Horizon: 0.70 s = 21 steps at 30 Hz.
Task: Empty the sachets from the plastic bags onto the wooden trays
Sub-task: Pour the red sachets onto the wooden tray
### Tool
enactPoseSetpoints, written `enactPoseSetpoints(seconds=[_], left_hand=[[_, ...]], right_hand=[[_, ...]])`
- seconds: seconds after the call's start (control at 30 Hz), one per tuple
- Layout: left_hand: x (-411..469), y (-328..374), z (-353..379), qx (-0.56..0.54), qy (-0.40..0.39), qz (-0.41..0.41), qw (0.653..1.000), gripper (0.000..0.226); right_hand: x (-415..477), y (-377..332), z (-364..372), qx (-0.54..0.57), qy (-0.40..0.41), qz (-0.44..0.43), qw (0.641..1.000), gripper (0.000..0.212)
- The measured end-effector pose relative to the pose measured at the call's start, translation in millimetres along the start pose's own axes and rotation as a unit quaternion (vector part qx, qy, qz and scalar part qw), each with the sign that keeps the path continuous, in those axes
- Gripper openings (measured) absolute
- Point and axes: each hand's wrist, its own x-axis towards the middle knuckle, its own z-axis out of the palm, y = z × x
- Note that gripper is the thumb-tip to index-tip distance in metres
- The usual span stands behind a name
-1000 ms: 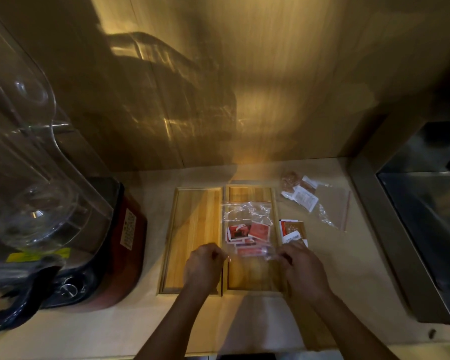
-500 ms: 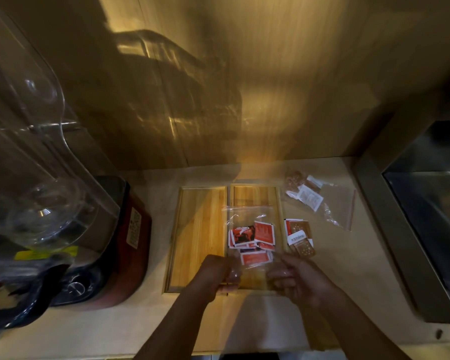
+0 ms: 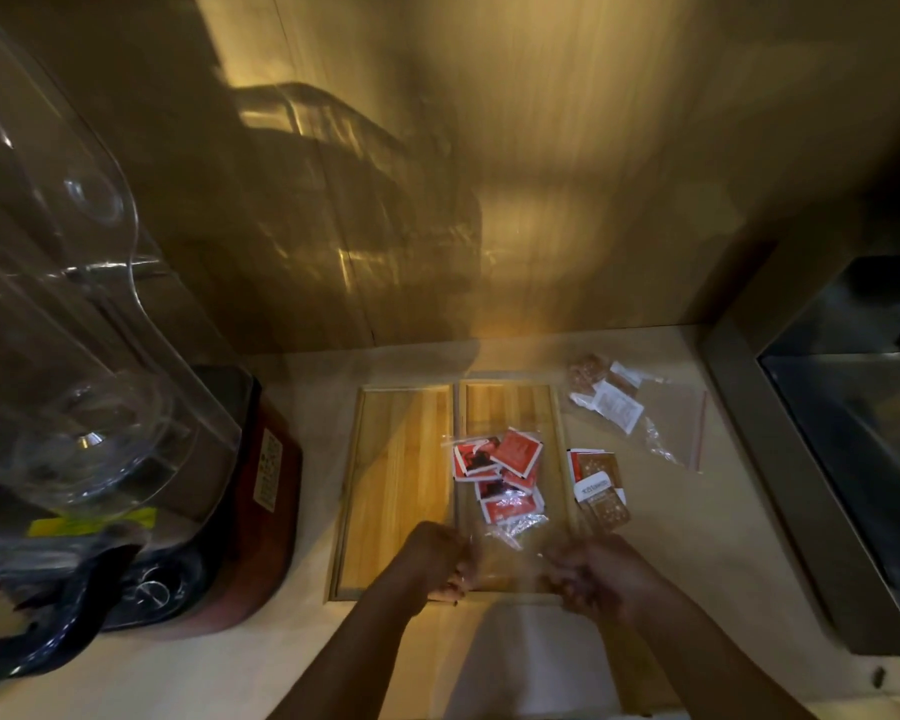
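Observation:
Two wooden trays lie side by side on the counter: the left tray [image 3: 396, 475] is bare, and the right tray [image 3: 510, 402] has red sachets [image 3: 500, 472] lying on it inside or under a clear plastic bag [image 3: 510, 532]. My left hand [image 3: 435, 561] and my right hand [image 3: 588, 574] each grip the near edge of that bag above the trays' front rim. A second clear bag [image 3: 661, 423] with brown and white sachets [image 3: 606, 392] lies at the back right. Brown sachets [image 3: 598, 485] lie loose just right of the right tray.
A large blender [image 3: 100, 397] with a clear jug and red base stands at the left. A steel sink [image 3: 853, 459] fills the right side. A wooden wall panel rises behind the counter.
Both hands have pulled the bag's near edge toward me, and the red sachets now lie spread on the right tray, farther from my hands than before.

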Motion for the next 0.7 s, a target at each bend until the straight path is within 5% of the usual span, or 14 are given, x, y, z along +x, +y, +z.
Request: enactPoseSetpoints(seconds=[0.2, 0.43, 0.6, 0.7], left_hand=[[-2.1, 16.7, 0.7, -0.073, 0.006, 0.007, 0.997, 0.019], [-9.5, 60.2, -8.3, -0.053, 0.076, 0.155, 0.984, 0.010], [-14.4, 22.3, -6.4, -0.039, 0.029, 0.023, 0.999, 0.021], [-16.7, 12.5, -5.7, -0.039, 0.014, 0.017, 0.999, 0.021]], right_hand=[[6.9, -10.5, 4.8, -0.008, 0.009, -0.028, 1.000, 0.029], [2.5, -55.9, 11.7, -0.020, 0.027, -0.137, 0.990, 0.025], [-3.3, -17.9, -1.0, -0.074, -0.019, -0.018, 0.997, 0.041], [-8.3, -11.2, -3.4, -0.061, -0.062, 0.016, 0.996, 0.035]])
